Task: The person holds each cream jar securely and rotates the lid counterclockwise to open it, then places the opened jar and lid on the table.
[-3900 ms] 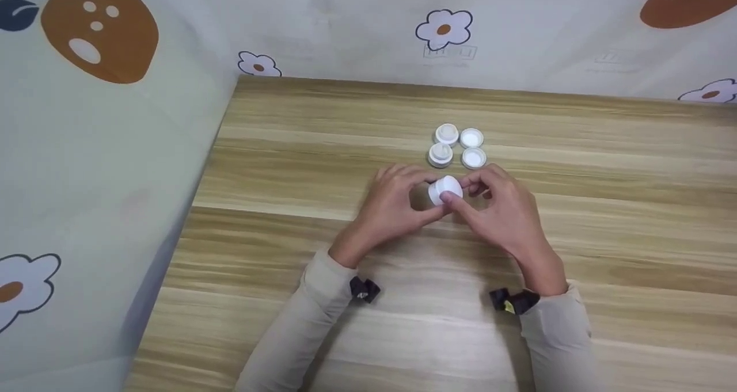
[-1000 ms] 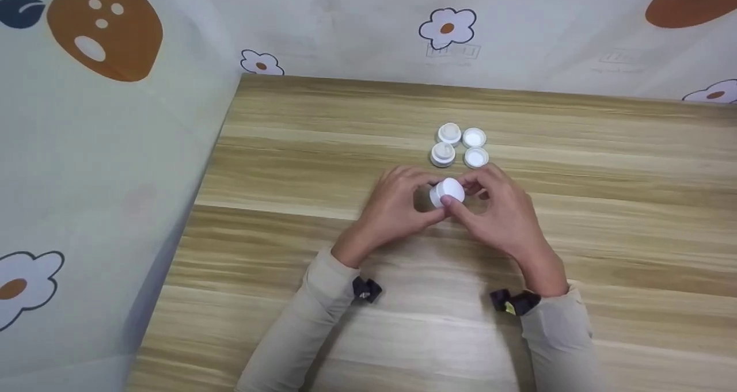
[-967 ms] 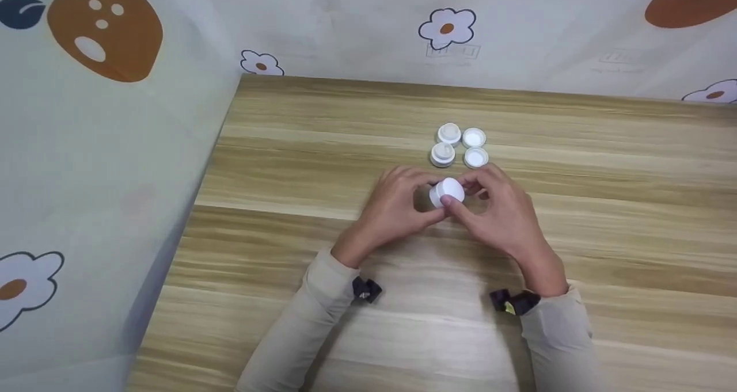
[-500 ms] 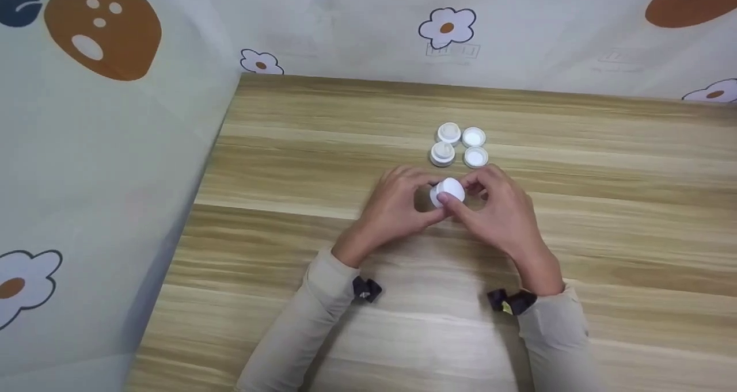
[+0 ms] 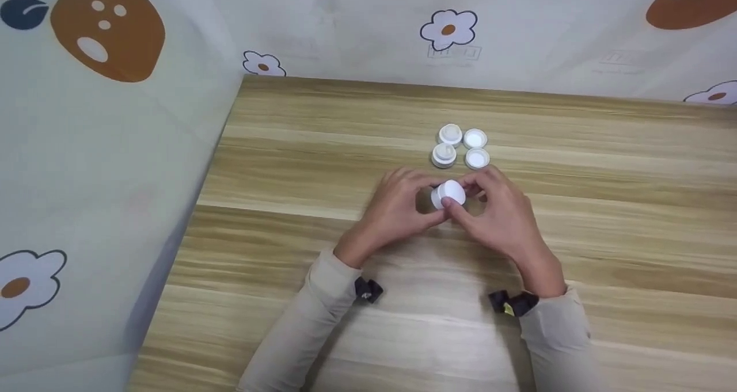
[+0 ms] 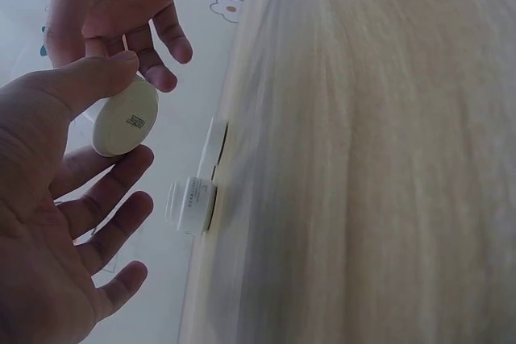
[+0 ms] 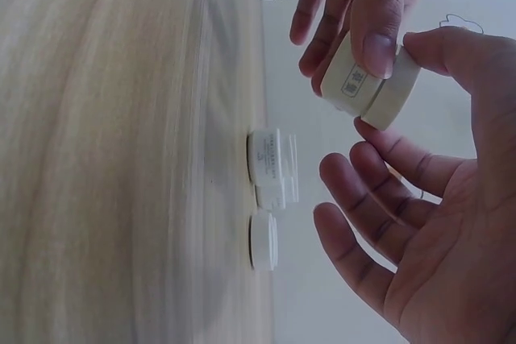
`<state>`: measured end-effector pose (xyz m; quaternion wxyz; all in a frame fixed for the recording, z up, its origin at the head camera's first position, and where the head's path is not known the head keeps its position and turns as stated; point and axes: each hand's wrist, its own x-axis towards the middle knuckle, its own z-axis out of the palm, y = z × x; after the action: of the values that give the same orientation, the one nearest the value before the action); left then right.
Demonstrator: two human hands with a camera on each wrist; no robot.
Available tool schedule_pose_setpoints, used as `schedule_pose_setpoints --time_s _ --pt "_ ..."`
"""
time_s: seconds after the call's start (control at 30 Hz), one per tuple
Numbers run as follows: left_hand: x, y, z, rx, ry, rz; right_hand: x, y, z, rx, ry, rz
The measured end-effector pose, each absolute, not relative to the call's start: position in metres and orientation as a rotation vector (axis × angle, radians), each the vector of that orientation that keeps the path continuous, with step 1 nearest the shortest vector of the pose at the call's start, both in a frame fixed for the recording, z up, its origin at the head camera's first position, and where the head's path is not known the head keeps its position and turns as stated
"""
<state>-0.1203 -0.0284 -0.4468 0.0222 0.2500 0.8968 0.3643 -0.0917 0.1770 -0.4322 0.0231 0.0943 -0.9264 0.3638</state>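
A small white round jar (image 5: 448,194) is held just above the wooden table (image 5: 322,150), between both hands. My left hand (image 5: 423,203) pinches its body from the left, thumb on top. From the right, my right hand (image 5: 469,203) grips the lid end with thumb and fingertips. The left wrist view shows the jar's (image 6: 125,118) flat base with a barcode label under my left thumb. In the right wrist view the jar (image 7: 371,78) lies tilted, a seam visible between lid and body, and my right hand's (image 7: 419,199) lower fingers are spread loose.
Behind the hands stand two open white jars (image 5: 449,134) (image 5: 444,155) with two white lids (image 5: 474,139) (image 5: 477,158) beside them on the right. Flower-patterned cloth walls (image 5: 115,150) close the table's left and far sides.
Both hands keep hold of the jar at the same spot. Only small shifts of the fingers and of the view show.
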Motion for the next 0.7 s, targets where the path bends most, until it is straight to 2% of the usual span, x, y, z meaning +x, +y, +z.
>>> schedule_pose_setpoints --time_s 0.33,0.7 --pt "-0.1197 -0.0278 -0.4471 0.785 2.801 1.127 -0.092 0.1774 -0.432 0.167 -2.867 1.091" --pt "-0.1201 -0.0262 -0.4461 0.773 2.808 1.077 -0.0923 0.1774 -0.4327 0.237 -2.855 1.113"
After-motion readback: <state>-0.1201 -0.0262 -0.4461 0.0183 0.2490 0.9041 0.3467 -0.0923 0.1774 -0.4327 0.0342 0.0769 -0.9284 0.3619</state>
